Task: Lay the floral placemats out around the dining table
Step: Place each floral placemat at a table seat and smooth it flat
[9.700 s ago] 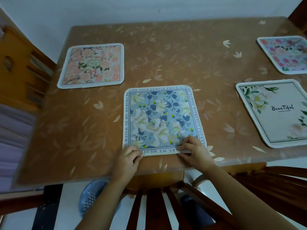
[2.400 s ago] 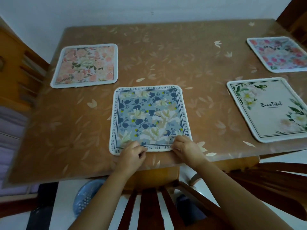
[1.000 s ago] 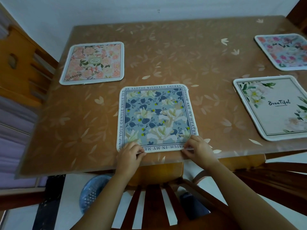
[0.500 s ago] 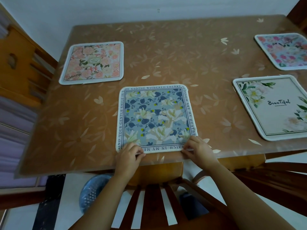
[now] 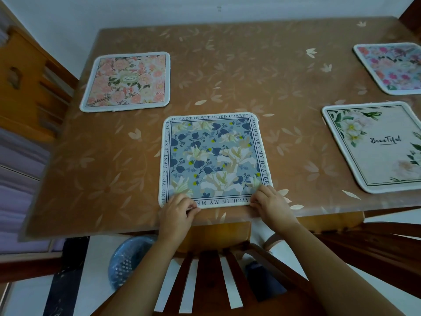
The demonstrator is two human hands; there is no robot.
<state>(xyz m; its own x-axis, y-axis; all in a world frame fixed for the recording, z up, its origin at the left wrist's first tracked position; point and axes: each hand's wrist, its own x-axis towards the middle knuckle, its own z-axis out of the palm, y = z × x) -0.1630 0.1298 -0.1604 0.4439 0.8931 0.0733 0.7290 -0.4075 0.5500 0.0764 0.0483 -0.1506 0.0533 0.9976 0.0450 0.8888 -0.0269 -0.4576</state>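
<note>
A blue floral placemat with a text border lies flat near the front edge of the brown dining table. My left hand pinches its near left corner and my right hand pinches its near right corner. A pink floral placemat lies at the far left. A cream placemat printed "Beautiful" lies at the right. A pink-and-blue floral placemat sits at the far right, partly cut off by the frame.
A wooden chair back stands between me and the table's front edge. Another wooden chair is at the lower right, and wooden furniture at the left. A blue basket sits on the floor under the table.
Since the oldest frame the blue placemat has been turned a quarter turn, so a different border text faces me. In the last second it shifted only slightly; both hands stay on its near corners.
</note>
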